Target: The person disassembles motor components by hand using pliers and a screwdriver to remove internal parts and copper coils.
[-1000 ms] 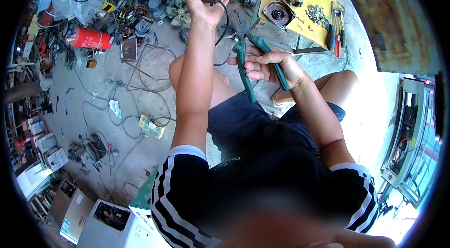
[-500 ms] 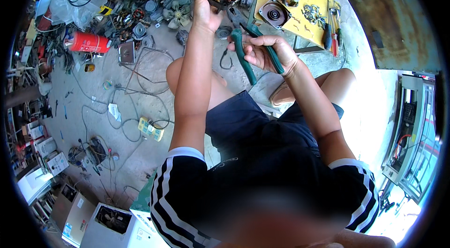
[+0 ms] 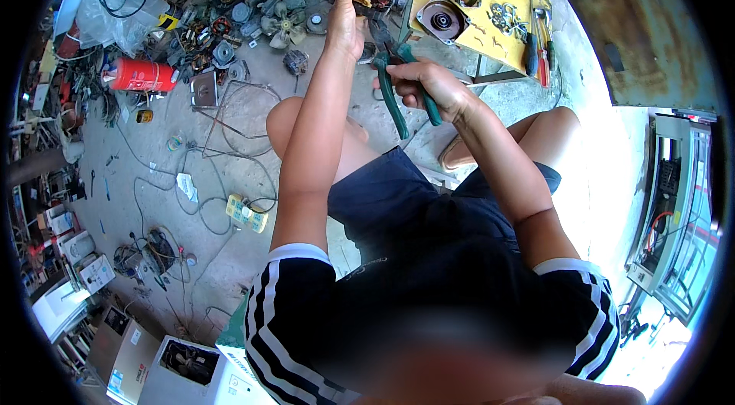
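At twelve o'clock the left hand [image 3: 344, 22] grips a copper-wound motor part [image 3: 366, 3] — likely heavy, stiff, best held by its core — while the right hand [image 3: 425, 83] clasps green-handled pliers [image 3: 394, 80] just beside it.

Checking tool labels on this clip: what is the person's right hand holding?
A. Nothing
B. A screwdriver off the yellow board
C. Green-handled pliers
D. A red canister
C: the right hand is wrapped around the green-handled pliers, whose tip points at the wound motor part held by the left hand; the red canister lies on the floor and the screwdrivers rest on the yellow board.
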A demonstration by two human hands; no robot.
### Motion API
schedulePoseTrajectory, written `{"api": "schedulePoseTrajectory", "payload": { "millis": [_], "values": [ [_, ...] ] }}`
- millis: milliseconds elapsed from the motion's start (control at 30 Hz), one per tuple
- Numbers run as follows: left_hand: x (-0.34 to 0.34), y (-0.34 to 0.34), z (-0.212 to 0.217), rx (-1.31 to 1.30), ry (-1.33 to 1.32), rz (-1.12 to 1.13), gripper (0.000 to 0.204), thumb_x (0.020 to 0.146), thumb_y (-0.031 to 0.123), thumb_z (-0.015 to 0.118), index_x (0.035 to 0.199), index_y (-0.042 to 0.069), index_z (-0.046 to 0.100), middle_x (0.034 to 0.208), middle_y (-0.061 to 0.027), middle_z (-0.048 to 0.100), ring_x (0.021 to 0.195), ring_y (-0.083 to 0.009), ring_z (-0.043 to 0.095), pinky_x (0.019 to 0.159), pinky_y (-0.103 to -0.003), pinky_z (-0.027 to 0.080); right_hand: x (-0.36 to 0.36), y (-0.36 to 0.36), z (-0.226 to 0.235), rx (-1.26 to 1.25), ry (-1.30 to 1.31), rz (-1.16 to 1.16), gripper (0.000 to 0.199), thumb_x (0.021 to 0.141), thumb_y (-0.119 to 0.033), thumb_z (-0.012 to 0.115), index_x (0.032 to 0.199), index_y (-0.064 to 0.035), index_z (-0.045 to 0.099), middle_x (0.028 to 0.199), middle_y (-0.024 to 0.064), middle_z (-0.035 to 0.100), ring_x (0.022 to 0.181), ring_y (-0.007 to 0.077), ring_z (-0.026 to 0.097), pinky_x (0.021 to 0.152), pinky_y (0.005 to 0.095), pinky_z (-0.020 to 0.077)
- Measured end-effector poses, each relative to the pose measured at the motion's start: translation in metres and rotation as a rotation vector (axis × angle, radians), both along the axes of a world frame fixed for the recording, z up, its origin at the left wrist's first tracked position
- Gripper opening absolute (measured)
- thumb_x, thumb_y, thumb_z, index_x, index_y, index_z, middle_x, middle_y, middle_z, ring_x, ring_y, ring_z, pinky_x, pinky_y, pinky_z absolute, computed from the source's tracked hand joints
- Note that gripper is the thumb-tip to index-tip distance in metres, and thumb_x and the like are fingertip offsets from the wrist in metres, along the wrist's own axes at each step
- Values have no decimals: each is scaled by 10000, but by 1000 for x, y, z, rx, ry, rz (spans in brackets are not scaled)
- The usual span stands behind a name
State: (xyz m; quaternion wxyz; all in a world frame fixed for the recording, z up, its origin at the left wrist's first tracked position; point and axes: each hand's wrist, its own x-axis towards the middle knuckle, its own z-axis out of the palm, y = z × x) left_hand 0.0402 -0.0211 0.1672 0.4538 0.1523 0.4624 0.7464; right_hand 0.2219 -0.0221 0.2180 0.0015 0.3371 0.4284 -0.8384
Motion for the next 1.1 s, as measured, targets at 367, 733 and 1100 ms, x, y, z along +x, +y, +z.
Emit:
{"api": "schedulePoseTrajectory", "payload": {
  "millis": [367,733,1100],
  "values": [
    [-30,8,-19,160,-44,352,683,806,618,692,1109,39,493,901,-95,597,774,-218,631,723,-367,555,9,-22,-10,357,-189,59,240,912,-161,615,1032,45,587,972,100,645,790,148,596,616,275,568],
    [-43,4,-32,242,-257,327,883,756,705,672,1275,45,396,1071,-138,566,878,-299,629,812,-459,536,13,-21,-8,170,-144,43,246,936,-172,615,1076,27,578,823,14,553,652,63,509,665,255,585],
    [-26,9,-32,92,-194,150,907,679,851,547,1128,65,486,970,-87,639,836,-214,648,701,-330,525,14,-3,-22,-432,275,-124,497,838,63,475,1326,131,417,1236,283,579,872,163,702,772,227,611]
  ]
}}
